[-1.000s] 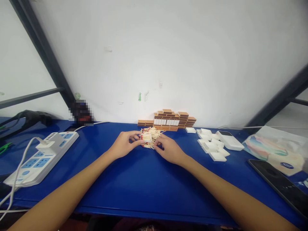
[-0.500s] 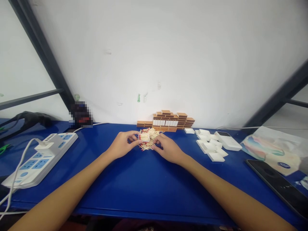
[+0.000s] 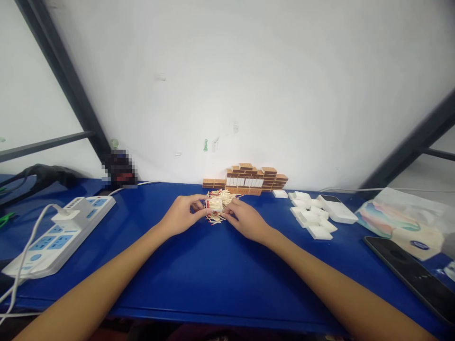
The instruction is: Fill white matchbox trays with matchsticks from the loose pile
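My left hand [image 3: 184,213] pinches the left end of a small white matchbox tray [image 3: 214,209] between thumb and fingers. Red-headed matches lie side by side in the tray, their heads toward the left. Behind and below it spreads a loose pile of matches [image 3: 229,196] on the blue table. At the right end of the tray, my right hand [image 3: 247,218] has its thumb and fingers closed together beside the pile. What its fingertips hold, if anything, is too small to make out.
Brown matchboxes [image 3: 269,179] are stacked against the wall, with white ones among them. Several white trays [image 3: 309,218] and a white device [image 3: 337,208] lie to the right, near a tissue pack [image 3: 401,227] and a phone [image 3: 408,270]. A power strip [image 3: 60,237] lies left.
The tray has shifted slightly right and tilted so that more of the matches in it show. Both hands stay almost in place around it.
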Demonstrator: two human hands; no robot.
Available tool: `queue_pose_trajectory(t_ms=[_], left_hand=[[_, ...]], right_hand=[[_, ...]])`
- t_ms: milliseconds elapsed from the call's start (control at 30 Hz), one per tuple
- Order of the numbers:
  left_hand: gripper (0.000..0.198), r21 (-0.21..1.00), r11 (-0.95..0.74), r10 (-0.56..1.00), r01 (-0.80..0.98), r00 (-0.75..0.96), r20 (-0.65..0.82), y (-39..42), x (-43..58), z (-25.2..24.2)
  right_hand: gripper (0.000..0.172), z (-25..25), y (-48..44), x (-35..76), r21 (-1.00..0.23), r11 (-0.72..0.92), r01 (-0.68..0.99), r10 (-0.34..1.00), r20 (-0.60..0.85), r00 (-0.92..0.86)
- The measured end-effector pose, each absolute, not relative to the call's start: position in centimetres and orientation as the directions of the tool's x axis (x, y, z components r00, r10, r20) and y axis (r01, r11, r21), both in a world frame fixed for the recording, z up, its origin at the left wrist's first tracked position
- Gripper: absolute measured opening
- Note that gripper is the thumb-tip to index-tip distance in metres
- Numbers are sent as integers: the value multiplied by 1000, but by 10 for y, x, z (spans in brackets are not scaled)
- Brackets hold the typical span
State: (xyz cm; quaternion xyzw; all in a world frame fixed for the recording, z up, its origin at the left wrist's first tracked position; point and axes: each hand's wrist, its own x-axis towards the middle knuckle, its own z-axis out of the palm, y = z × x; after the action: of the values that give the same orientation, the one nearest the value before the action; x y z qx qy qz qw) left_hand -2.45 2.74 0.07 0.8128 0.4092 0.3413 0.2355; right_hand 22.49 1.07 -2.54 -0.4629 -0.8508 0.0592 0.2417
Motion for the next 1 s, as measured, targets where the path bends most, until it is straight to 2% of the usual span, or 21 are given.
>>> queue_pose_trajectory(t_ms=[200, 300, 500, 700, 1000], left_hand=[[42, 658, -554, 823, 509, 453, 343, 25, -23, -1], [41, 646, -573, 808, 504, 477, 345, 23, -22, -3], [41, 670, -582, 789, 460, 520, 328, 16, -15, -7], [37, 702, -586, 765, 403, 561, 316, 7, -9, -5], [42, 718, -560, 783, 414, 548, 295, 10, -10, -7]], right_hand=[[11, -18, 15, 247, -343, 534, 773, 830, 385, -403], [13, -12, 16, 251, -433, 525, 733, 837, 417, -353], [12, 0, 3, 237, -617, 566, 547, 822, 471, -319], [8, 1, -11, 226, -546, 644, 536, 765, 488, -421], [10, 2, -12, 227, -532, 648, 545, 761, 490, -426]])
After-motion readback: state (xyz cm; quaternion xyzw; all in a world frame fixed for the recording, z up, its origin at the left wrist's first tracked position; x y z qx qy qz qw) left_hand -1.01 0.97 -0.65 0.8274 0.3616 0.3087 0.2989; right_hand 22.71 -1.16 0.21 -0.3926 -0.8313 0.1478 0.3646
